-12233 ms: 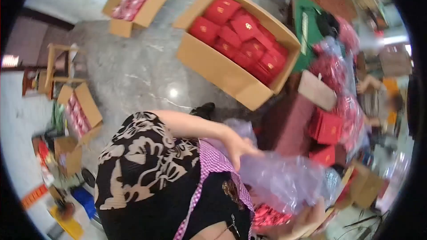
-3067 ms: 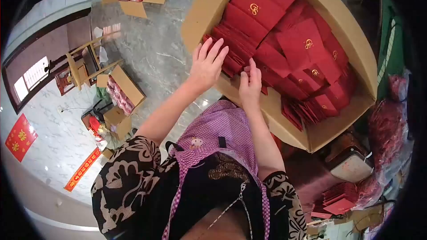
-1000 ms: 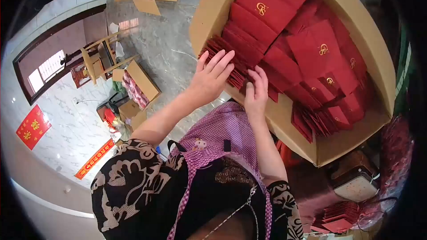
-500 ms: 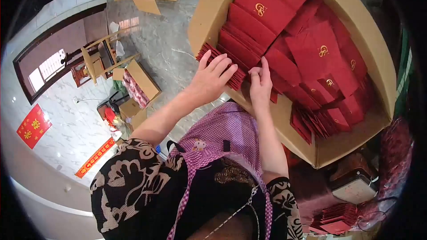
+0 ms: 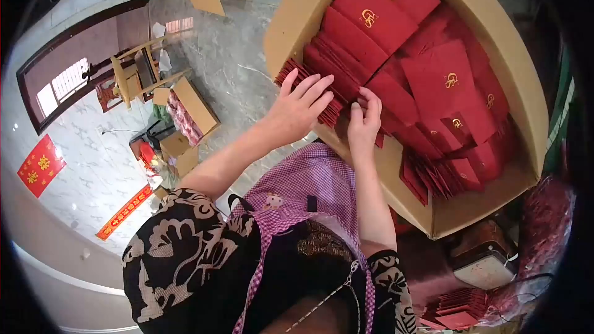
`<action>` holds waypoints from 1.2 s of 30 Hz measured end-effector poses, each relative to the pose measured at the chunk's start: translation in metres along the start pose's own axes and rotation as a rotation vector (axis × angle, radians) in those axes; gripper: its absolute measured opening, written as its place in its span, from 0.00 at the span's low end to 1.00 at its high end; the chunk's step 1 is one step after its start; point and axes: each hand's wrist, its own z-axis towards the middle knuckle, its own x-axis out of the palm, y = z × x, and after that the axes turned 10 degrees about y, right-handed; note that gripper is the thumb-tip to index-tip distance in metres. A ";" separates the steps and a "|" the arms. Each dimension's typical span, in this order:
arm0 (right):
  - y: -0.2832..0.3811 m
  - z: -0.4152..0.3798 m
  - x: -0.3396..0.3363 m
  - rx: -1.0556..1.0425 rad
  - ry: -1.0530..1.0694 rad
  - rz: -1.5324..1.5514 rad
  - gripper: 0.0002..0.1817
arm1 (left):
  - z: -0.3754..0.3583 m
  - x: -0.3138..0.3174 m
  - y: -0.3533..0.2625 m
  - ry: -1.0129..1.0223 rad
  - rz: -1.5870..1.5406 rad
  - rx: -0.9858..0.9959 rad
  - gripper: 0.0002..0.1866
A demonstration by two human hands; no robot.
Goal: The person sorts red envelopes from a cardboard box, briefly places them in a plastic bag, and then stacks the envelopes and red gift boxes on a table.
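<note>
My left hand [image 5: 295, 111] is wrapped over a bundle of thin red envelopes [image 5: 323, 111] standing at the near left edge of a large cardboard box [image 5: 458, 218]. Its fingers press on the bundle's upper edges; the thumb points toward the far end. My right hand [image 5: 366, 125] is just to the right, fingers bent and thumb apart. Its fingertips touch the corner of a row of upright red envelopes [image 5: 334, 62] behind the bundle. More red envelopes with gold lettering [image 5: 377, 28] fill the box, some flat, some on edge.
Below the box's near corner are a pale-topped object [image 5: 486, 272] and a pile of red envelopes [image 5: 458, 309]. Open cartons of pink-red packets [image 5: 185, 111] stand on the grey floor at left, near a wooden chair [image 5: 133, 80]. Clear plastic [image 5: 544, 229] hangs at right.
My right hand's index finger, straight before, has bent, with its tip at the envelope corner. My left hand stays on the bundle. The view has shifted slightly.
</note>
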 end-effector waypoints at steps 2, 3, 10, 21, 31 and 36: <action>-0.004 0.000 0.001 -0.001 0.011 0.052 0.17 | 0.001 -0.002 0.000 0.022 0.022 0.003 0.21; -0.006 0.001 0.002 0.001 0.020 0.107 0.15 | 0.002 -0.001 -0.001 0.019 0.022 -0.002 0.21; 0.004 0.001 0.002 0.107 0.137 0.379 0.14 | 0.010 0.007 0.002 0.028 0.037 0.024 0.17; -0.007 -0.019 -0.013 -0.111 0.332 0.127 0.12 | 0.007 0.014 0.007 -0.017 0.121 0.095 0.11; 0.005 0.025 -0.016 0.111 -0.008 0.163 0.19 | -0.001 0.010 0.005 0.090 0.052 0.094 0.09; 0.002 0.039 -0.005 0.137 -0.078 0.107 0.13 | -0.004 0.008 0.004 -0.014 0.100 0.114 0.05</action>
